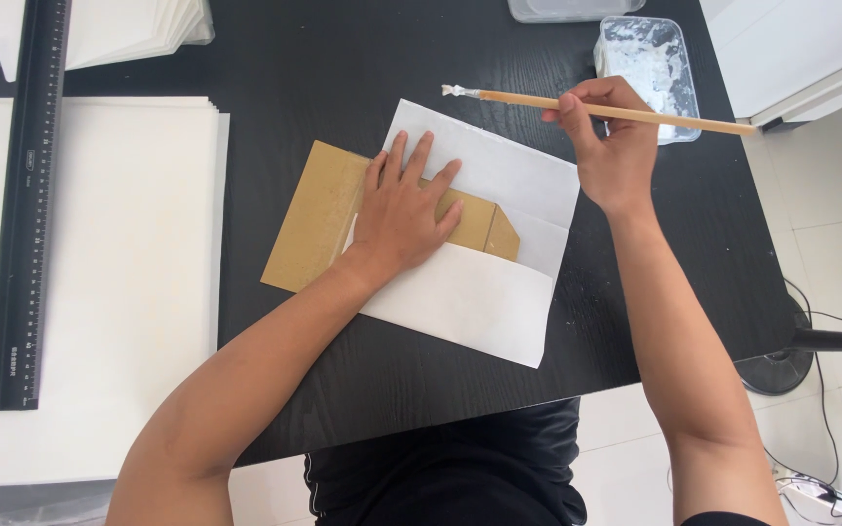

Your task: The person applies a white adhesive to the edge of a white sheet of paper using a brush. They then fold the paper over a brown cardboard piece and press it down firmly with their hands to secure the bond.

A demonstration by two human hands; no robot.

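My left hand (403, 209) lies flat, fingers spread, on a brown cardboard piece (316, 216) that sits inside a folded white paper sheet (479, 292) on the black table (363, 58). The paper's lower flap is folded up over the cardboard's bottom edge. My right hand (608, 136) holds a thin wooden brush (635, 115) above the sheet's upper right corner, its white-tipped bristles pointing left.
A clear plastic tray of white paste (647, 60) stands at the table's back right. A large stack of white sheets (119, 292) fills the left side, with a long black ruler (29, 205) lying on it. More paper is stacked at back left. A black fan base (782, 370) stands on the floor.
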